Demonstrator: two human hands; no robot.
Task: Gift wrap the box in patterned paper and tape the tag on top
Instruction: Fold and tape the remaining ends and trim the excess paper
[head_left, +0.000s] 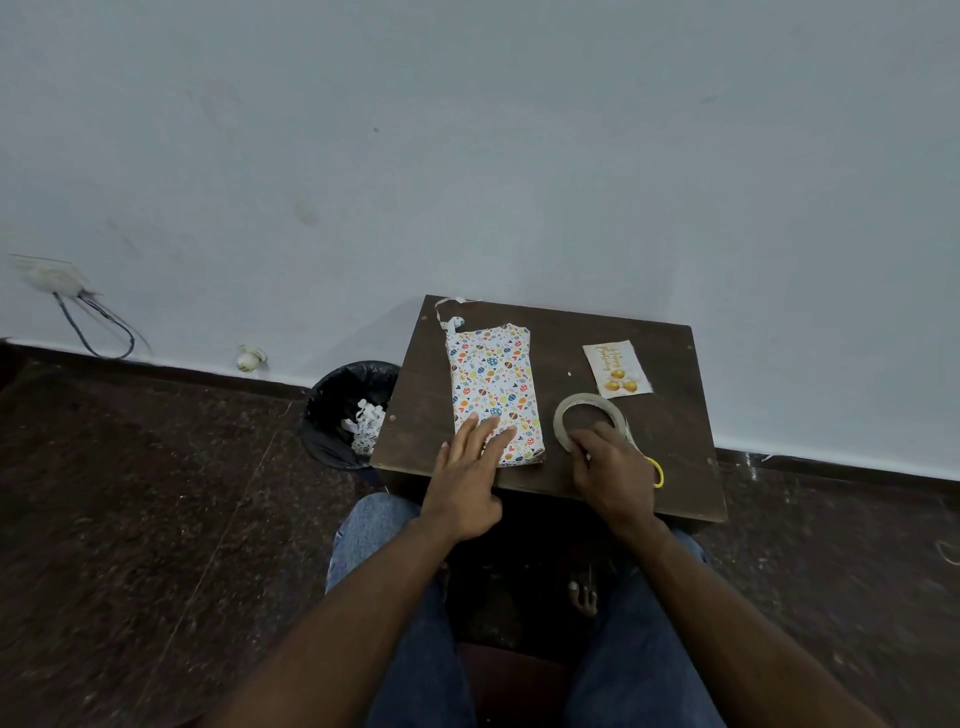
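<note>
Wrapped box (493, 392) lies on dark table (670, 441) by wall; left hand (465, 480) flat on it, right hand (613, 475) holds tape roll (589, 418).

Setting: a plain indoor room, sparsely furnished, more like a spare room in a home or small office than a workshop. Evidence: bare pale painted wall (467, 156) with scuffs, dark skirting along its base, dark speckled stone floor (130, 493), and a wall socket (49, 275) with loose wires hanging from it. A small dark wooden table (670, 441) stands against the wall, with a black-lined waste bin (337, 410) holding paper scraps just beside it.
</note>
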